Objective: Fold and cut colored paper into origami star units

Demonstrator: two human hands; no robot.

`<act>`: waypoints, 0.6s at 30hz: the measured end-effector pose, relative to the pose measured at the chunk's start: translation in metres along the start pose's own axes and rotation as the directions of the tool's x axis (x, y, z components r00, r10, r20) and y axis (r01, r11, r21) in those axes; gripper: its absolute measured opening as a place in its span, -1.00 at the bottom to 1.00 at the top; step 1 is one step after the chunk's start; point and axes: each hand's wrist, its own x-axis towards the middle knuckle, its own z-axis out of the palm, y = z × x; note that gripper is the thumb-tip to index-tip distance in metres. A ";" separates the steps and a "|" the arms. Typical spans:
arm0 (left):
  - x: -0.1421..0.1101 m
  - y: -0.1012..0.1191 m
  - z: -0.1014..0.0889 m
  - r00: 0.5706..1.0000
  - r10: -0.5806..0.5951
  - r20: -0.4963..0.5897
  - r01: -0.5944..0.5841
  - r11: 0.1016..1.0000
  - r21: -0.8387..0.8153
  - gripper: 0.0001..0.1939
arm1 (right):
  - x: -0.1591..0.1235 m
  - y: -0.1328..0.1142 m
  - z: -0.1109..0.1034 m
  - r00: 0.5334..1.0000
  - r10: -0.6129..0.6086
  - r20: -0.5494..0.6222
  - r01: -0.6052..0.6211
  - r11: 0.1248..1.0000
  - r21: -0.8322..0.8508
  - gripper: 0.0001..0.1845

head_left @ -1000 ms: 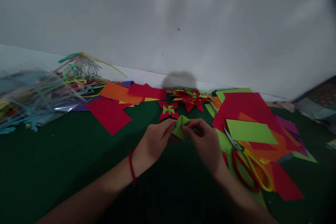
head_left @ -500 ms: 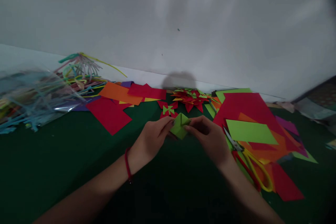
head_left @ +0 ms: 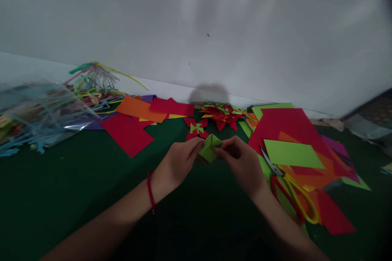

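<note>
A small piece of folded green paper (head_left: 210, 149) is held up between my two hands, with a crease running down its upper part. My left hand (head_left: 177, 163) pinches its left edge, and a red bracelet circles that wrist. From the right, my right hand (head_left: 241, 161) grips the paper's right corner between thumb and fingers. Just beyond the hands lies a red and green folded paper star (head_left: 196, 127). Behind it is a pile of folded red, green and yellow paper stars (head_left: 223, 115). The fingers hide part of the green paper's edges.
Scissors (head_left: 289, 187) with red and yellow handles lie at the right on coloured paper sheets (head_left: 288, 126). To the left are red paper (head_left: 127, 134), orange paper (head_left: 137, 108) and a clear plastic bag (head_left: 45, 106) of pipe cleaners. A pale wall (head_left: 153, 20) rises behind the green table (head_left: 76, 179).
Both hands have shifted only slightly, up and then back down, with the folded green paper staying between them. Everything else lies where it was.
</note>
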 end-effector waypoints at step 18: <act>0.000 -0.003 0.004 0.994 -0.089 0.062 0.100 0.975 -0.197 -0.73 | 0.000 0.003 0.008 0.997 -0.076 -0.024 0.076 0.997 0.014 -0.68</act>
